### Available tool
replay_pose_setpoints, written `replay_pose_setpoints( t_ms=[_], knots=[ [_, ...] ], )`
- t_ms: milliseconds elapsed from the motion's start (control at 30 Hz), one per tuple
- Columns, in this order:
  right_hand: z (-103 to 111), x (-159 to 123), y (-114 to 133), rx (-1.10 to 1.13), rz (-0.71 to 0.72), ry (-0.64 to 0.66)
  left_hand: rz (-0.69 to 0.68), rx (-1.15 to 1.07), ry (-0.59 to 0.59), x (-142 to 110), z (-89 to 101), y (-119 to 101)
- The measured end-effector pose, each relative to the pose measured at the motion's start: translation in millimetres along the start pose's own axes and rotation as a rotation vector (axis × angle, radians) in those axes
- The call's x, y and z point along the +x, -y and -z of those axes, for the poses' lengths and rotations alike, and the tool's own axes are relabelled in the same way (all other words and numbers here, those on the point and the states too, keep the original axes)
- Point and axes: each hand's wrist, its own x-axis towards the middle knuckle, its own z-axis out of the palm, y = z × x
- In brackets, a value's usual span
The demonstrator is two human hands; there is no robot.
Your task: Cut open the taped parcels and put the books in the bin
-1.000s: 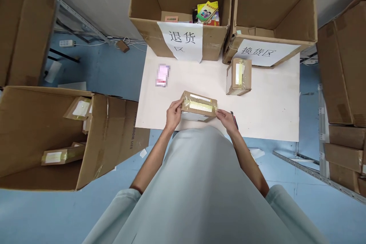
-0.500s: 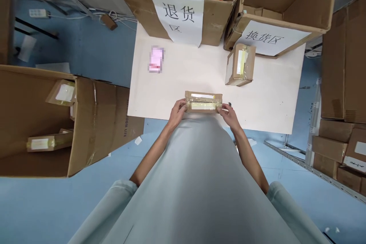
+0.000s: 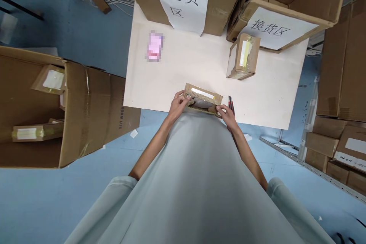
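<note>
A small cardboard box [image 3: 200,90] sits at the near edge of the white table [image 3: 183,59]. Its top is partly open, and greyish contents that I cannot make out show in the gap. My left hand [image 3: 177,106] grips the left end of the box with bent fingers. At the right end, my right hand [image 3: 227,116] pinches the near edge or flap. Just beyond the right hand lies a red and black utility knife [image 3: 231,103]. A taller taped carton [image 3: 243,57] stands farther back on the right.
Two large cartons with paper signs, one on the left [image 3: 217,11] and one on the right [image 3: 286,4], line the table's back. A pixelated pink item [image 3: 154,47] lies at the left. Beside the table, an open carton [image 3: 94,103] holds several parcels. Boxes [image 3: 326,143] are stacked at right.
The box top has parted between my hands, exposing the inside. More of the utility knife shows beside my right hand. The whole view has shifted slightly.
</note>
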Motion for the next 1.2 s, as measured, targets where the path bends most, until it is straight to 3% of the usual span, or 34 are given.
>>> replay_pose_setpoints(
  t_ms=[133, 333, 467, 600, 767, 967, 1200],
  knots=[
    [3, 1, 2, 0.142, -0.016, 0.032, -0.024, 0.018, 0.056, -1, 2.9, 2],
    [0, 6, -4, 0.093, 0.006, 0.002, -0.035, -0.009, 0.130, -7, 10.4, 0],
    [-1, 15, -1, -0.245, 0.157, -0.225, -0.023, -0.005, 0.209, -12, 13.2, -13],
    [-2, 29, 16, -0.627, 0.343, -0.339, -0.024, 0.005, 0.183, -12, 12.0, -18],
    [2, 58, 31, -0.774, 0.456, -0.278, -0.054, 0.026, 0.190, -10, 11.9, -4],
    [14, 93, 36, -0.732, 0.336, -0.107, -0.060, 0.092, 0.181, -9, 10.2, 11],
    [16, 113, 40, -0.609, 0.405, -0.180, -0.110, 0.132, 0.180, 17, 3.8, -1]
  ],
)
